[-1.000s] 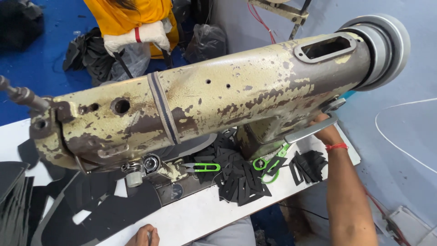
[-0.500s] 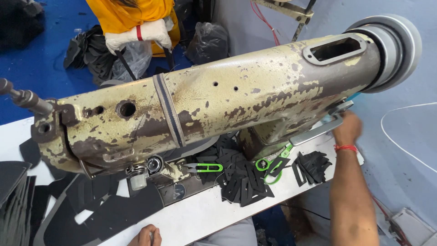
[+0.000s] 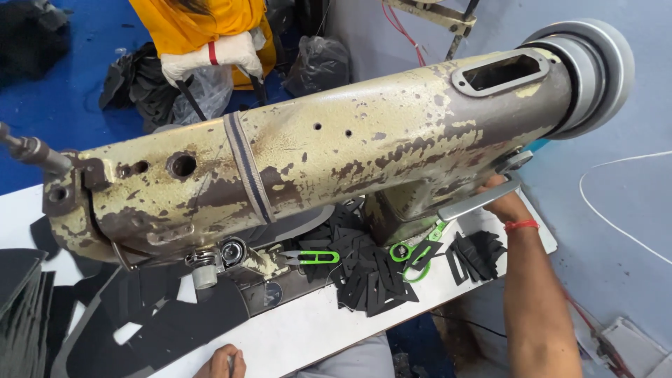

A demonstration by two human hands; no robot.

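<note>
Head view: right hand point(image 3: 500, 199) reaches up behind the silver lever point(image 3: 479, 201) at the wheel end of the worn cream sewing machine point(image 3: 336, 154); its grip is hidden, so I cannot tell. Left hand point(image 3: 222, 362), loosely curled, rests on black fabric point(image 3: 168, 322) at the table point(image 3: 308, 332) edge. That fabric looks soft, light, best pinched flat at its edges. Green scissors point(image 3: 413, 253) lie near the right wrist. No labels show.

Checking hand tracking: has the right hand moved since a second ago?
Yes. The right hand has shifted up and toward the handwheel along the machine's right end, and now rests at the grey lever under the sewing machine.
</note>
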